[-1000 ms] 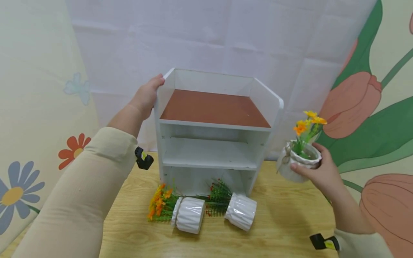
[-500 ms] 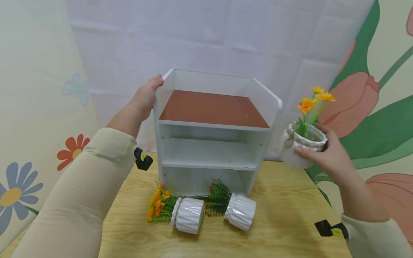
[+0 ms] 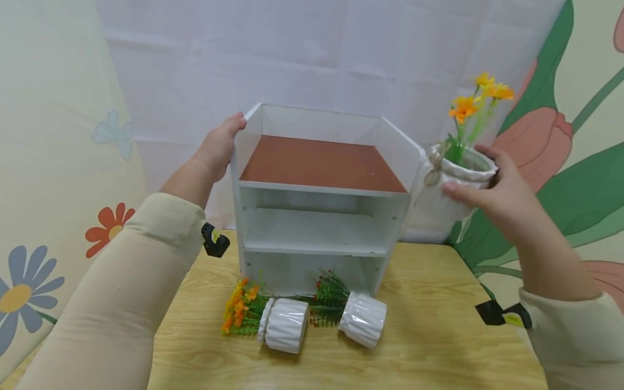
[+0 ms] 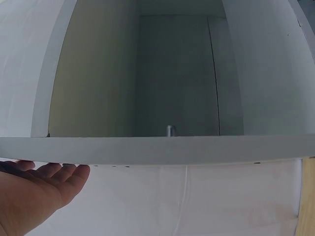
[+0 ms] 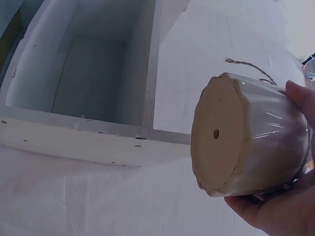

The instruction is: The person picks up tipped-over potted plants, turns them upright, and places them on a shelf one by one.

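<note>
In the head view my right hand [image 3: 512, 195] grips a white ceramic flowerpot [image 3: 448, 189] with orange and yellow flowers [image 3: 480, 100] and a twine bow. The pot is held upright in the air, just right of the white shelf unit [image 3: 312, 188]. Its flat base [image 5: 219, 137] with a small hole faces the right wrist camera. My left hand [image 3: 219, 146] rests on the outer left side of the shelf unit near its top. In the left wrist view its fingers [image 4: 74, 184] lie along the side panel.
Two white flowerpots lie tipped over on the wooden table [image 3: 424, 325]: one with orange flowers [image 3: 284, 325], one with red-dotted greenery [image 3: 363, 319]. Both lie before the lowest shelf. The unit has a brown top surface [image 3: 322, 162] with raised sides. White cloth [image 3: 312, 49] hangs behind.
My right hand has raised the flowerpot from beside the middle shelves to about the height of the unit's top. The left hand and the tipped pots stay in place.
</note>
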The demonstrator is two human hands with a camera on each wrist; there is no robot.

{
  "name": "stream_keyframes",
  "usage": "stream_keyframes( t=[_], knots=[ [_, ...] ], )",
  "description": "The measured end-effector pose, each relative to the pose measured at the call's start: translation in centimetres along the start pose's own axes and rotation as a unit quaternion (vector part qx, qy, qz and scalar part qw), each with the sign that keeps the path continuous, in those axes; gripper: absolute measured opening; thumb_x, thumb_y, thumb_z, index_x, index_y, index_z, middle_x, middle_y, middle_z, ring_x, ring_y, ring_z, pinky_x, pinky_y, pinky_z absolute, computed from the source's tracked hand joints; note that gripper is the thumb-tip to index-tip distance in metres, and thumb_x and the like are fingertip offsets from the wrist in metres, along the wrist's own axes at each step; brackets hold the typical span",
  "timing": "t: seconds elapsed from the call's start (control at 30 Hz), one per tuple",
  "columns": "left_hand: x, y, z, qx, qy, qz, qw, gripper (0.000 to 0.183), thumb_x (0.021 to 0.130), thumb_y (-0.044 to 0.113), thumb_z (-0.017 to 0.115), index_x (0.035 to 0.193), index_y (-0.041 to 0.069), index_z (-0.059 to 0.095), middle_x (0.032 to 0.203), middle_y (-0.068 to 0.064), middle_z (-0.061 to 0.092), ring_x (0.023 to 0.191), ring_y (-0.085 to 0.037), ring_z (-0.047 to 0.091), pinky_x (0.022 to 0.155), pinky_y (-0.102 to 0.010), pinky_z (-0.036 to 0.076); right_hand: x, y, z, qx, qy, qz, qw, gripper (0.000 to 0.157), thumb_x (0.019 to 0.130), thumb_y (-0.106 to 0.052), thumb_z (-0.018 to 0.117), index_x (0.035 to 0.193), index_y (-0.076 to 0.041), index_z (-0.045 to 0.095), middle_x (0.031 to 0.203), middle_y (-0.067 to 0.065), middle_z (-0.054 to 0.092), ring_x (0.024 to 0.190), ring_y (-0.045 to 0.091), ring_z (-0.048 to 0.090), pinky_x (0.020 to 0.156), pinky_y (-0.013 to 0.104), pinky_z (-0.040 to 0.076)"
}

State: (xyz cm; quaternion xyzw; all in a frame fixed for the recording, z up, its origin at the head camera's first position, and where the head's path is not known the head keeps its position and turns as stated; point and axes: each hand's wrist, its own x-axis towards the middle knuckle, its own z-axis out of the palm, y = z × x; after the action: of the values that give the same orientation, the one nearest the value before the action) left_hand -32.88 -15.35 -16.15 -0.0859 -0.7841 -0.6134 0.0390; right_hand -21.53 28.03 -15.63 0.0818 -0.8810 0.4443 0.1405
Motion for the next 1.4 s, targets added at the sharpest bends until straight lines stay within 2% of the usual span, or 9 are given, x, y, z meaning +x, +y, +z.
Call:
stream_keyframes(
  t=[0.1,0.23,0.3,0.47,0.57,0.9,1.13,1.4],
  knots=[
    [-0.1,0.0,0.0,0.001,0.0,0.001,1.0,0.061,0.103,0.051,0.02,0.159,0.032,0.003,0.165,0.001,0.013,0.144,-0.024,0.019,0.121,-0.05,0.013,0.6,-1.2,0.2,-0.003,0.005,0.002,1.0,0.094,0.09,-0.027,0.07,0.157,-0.017,0.006,0.126,-0.01,0.04,0.109,0.004,0.047,0.078,0.009,0.046],
    [0.0,0.0,0.1,-0.001,0.0,0.0,1.0,0.061,0.103,0.051,0.02,0.158,0.033,0.003,0.165,0.001,0.013,0.144,-0.024,0.019,0.12,-0.05,0.013,1.3,-2.6,0.5,-0.017,0.002,0.005,1.0,0.096,0.089,-0.035,0.071,0.158,-0.021,0.006,0.137,-0.001,0.039,0.115,0.01,0.045,0.079,0.01,0.045],
    [0.0,0.0,0.1,-0.002,-0.001,-0.002,1.0,0.061,0.103,0.051,0.02,0.158,0.033,0.003,0.165,0.001,0.013,0.144,-0.024,0.019,0.12,-0.05,0.013,1.6,-3.2,0.8,-0.028,-0.002,0.007,1.0,0.097,0.088,-0.039,0.071,0.158,-0.022,0.006,0.144,0.006,0.036,0.119,0.013,0.044,0.084,0.014,0.044],
    [0.0,0.0,0.2,0.001,0.0,0.001,1.0,0.061,0.103,0.051,0.019,0.159,0.032,0.003,0.164,-0.002,0.016,0.142,-0.024,0.022,0.12,-0.05,0.016,2.5,-4.5,1.8,-0.024,-0.012,0.011,1.0,0.103,0.086,-0.044,0.072,0.158,-0.021,0.002,0.154,0.013,0.029,0.129,0.021,0.039,0.104,0.041,0.04],
    [0.0,0.0,0.3,0.003,0.0,0.0,1.0,0.061,0.103,0.051,0.019,0.159,0.032,0.003,0.162,-0.003,0.019,0.141,-0.024,0.023,0.119,-0.049,0.018,3.0,-5.0,2.6,-0.004,-0.018,0.012,1.0,0.106,0.085,-0.044,0.072,0.158,-0.02,0.0,0.156,0.015,0.026,0.133,0.024,0.037,0.111,0.05,0.034],
    [0.1,0.0,0.2,-0.001,0.0,0.001,1.0,0.062,0.103,0.05,0.019,0.159,0.03,0.002,0.162,-0.005,0.02,0.139,-0.024,0.025,0.119,-0.047,0.019,4.6,-6.4,4.9,0.002,-0.005,0.02,1.0,0.111,0.081,-0.048,0.075,0.158,-0.017,0.002,0.157,0.015,0.025,0.134,0.028,0.037,0.112,0.05,0.035],
    [0.1,-0.1,0.3,-0.003,-0.001,0.001,1.0,0.062,0.103,0.049,0.02,0.159,0.03,0.002,0.164,-0.002,0.015,0.141,-0.025,0.023,0.12,-0.048,0.016,5.6,-6.0,6.4,0.006,-0.004,0.017,1.0,0.114,0.078,-0.049,0.078,0.158,-0.016,0.003,0.158,0.014,0.024,0.138,0.03,0.037,0.112,0.05,0.035],
    [0.1,-0.2,0.2,0.004,-0.003,0.001,1.0,0.061,0.103,0.05,0.019,0.159,0.031,0.001,0.165,-0.001,0.012,0.145,-0.026,0.019,0.12,-0.05,0.013,7.1,-5.6,8.2,-0.013,0.029,0.038,0.999,0.118,0.073,-0.05,0.081,0.158,-0.016,0.006,0.158,0.012,0.027,0.138,0.028,0.037,0.112,0.048,0.036]
  ],
)
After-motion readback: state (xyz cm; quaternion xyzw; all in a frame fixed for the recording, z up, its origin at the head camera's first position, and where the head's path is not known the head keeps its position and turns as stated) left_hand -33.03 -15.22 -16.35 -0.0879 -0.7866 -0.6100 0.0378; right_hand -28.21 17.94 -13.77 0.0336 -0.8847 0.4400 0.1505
